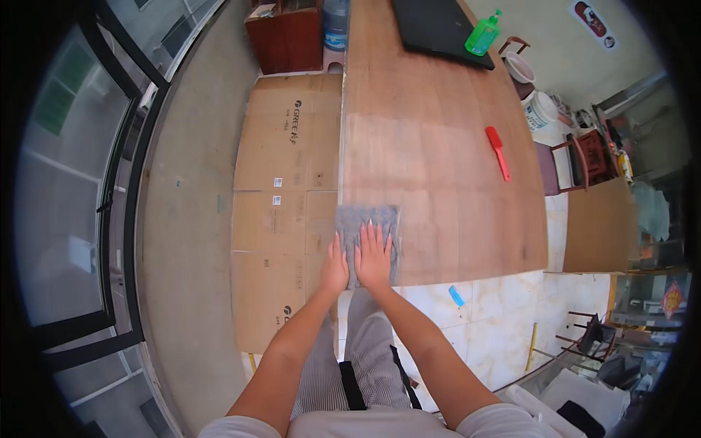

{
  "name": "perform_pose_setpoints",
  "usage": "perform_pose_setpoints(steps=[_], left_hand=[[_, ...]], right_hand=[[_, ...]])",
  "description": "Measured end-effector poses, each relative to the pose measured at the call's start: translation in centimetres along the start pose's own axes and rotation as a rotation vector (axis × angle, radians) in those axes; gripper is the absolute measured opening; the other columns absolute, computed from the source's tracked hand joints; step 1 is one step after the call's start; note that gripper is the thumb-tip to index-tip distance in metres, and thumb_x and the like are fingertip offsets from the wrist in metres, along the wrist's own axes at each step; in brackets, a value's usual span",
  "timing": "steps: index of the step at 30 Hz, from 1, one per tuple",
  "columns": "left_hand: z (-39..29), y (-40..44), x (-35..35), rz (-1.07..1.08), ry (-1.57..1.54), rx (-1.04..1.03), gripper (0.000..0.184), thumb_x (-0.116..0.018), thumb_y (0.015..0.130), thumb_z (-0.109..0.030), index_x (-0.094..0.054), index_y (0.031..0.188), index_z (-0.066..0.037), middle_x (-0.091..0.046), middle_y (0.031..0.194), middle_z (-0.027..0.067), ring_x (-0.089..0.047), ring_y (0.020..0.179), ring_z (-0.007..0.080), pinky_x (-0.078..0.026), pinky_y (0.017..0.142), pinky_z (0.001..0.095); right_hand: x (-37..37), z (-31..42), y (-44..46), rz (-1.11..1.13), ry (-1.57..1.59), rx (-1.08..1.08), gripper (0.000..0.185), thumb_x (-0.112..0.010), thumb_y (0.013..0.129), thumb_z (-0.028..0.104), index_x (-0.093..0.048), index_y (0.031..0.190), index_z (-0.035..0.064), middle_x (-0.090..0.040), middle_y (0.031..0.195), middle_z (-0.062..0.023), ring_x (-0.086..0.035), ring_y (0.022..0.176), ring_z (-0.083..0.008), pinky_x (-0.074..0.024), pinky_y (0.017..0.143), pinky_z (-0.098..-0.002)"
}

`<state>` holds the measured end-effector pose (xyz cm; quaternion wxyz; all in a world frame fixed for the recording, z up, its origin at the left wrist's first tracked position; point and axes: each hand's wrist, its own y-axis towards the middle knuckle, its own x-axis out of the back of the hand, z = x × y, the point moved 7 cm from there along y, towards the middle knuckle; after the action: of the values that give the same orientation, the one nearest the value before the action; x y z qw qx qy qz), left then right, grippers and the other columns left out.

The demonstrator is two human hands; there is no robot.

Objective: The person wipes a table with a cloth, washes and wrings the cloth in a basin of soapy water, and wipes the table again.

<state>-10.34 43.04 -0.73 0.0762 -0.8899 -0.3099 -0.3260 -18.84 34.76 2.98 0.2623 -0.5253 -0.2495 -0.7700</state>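
A grey cloth (pixel 350 216) lies spread at the near left corner of the wooden table (pixel 438 219). On top of it my right hand (pixel 373 255) rests flat with its fingers spread. My left hand (pixel 335 266) is at the cloth's left edge, beside the table's edge, its fingers stretched forward. Farther right on the table lies a red brush-like tool (pixel 498 153). At the far end a green pump bottle (pixel 483 33) stands at the corner of a black laptop-like object (pixel 438 33).
Flattened cardboard (pixel 270 219) covers the floor left of the table. A red-brown cabinet (pixel 285 40) and water bottle (pixel 335 25) stand at the far left. On the right are a white bucket (pixel 540 111) and chairs. A blue object (pixel 456 296) lies on the floor.
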Motion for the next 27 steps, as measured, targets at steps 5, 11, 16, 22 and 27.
perform_pose_setpoints(steps=[5,11,16,22,27], left_hand=[[0.2,-6.7,0.6,0.231,0.166,0.137,0.057,-0.046,0.094,-0.015,-0.026,0.146,-0.002,-0.050,0.124,0.0267,-0.058,0.098,0.0451,-0.049,0.081,0.0484],[0.9,-9.0,2.0,0.365,0.220,0.073,0.052,-0.047,0.094,-0.023,-0.036,0.141,-0.005,-0.061,0.112,0.0222,-0.062,0.094,0.0409,-0.051,0.081,0.0482],[-10.1,-7.3,9.5,0.326,0.240,-0.109,0.047,-0.049,0.092,-0.027,-0.047,0.134,-0.006,-0.064,0.109,0.0199,-0.064,0.089,0.0390,-0.052,0.077,0.0469],[-12.6,-3.3,3.8,0.403,0.383,-0.200,0.054,-0.052,0.091,-0.027,-0.041,0.140,-0.007,-0.052,0.132,0.0183,-0.054,0.117,0.0343,-0.037,0.101,0.0529],[-10.3,-2.0,-2.7,0.244,0.474,-0.254,0.059,-0.052,0.091,-0.026,-0.036,0.144,-0.006,-0.029,0.151,0.0176,-0.023,0.141,0.0376,-0.017,0.112,0.0574]], right_hand=[[-0.7,1.1,-7.3,0.034,-0.047,0.007,0.054,-0.048,0.092,0.022,-0.038,0.143,0.0058,-0.036,0.150,-0.0123,-0.029,0.140,-0.0308,-0.0190,0.113,-0.0527],[0.2,1.0,-11.4,0.088,0.124,0.015,0.037,-0.050,0.089,0.011,-0.054,0.125,0.0044,-0.057,0.128,-0.0137,-0.053,0.119,-0.0314,-0.0408,0.099,-0.0465],[6.8,0.6,-11.4,-0.008,0.299,-0.221,0.028,-0.050,0.090,0.010,-0.058,0.116,0.0054,-0.064,0.107,-0.0157,-0.060,0.099,-0.0351,-0.0501,0.080,-0.0427],[10.3,-4.1,-8.2,-0.208,0.103,-0.169,0.039,-0.054,0.091,0.019,-0.051,0.127,0.0075,-0.053,0.128,-0.0197,-0.049,0.121,-0.0361,-0.0322,0.104,-0.0524],[5.2,-8.2,-6.0,-0.057,0.036,-0.221,0.061,-0.054,0.090,0.035,-0.037,0.144,0.0126,-0.028,0.150,-0.0212,-0.023,0.140,-0.0379,-0.0084,0.111,-0.0634]])
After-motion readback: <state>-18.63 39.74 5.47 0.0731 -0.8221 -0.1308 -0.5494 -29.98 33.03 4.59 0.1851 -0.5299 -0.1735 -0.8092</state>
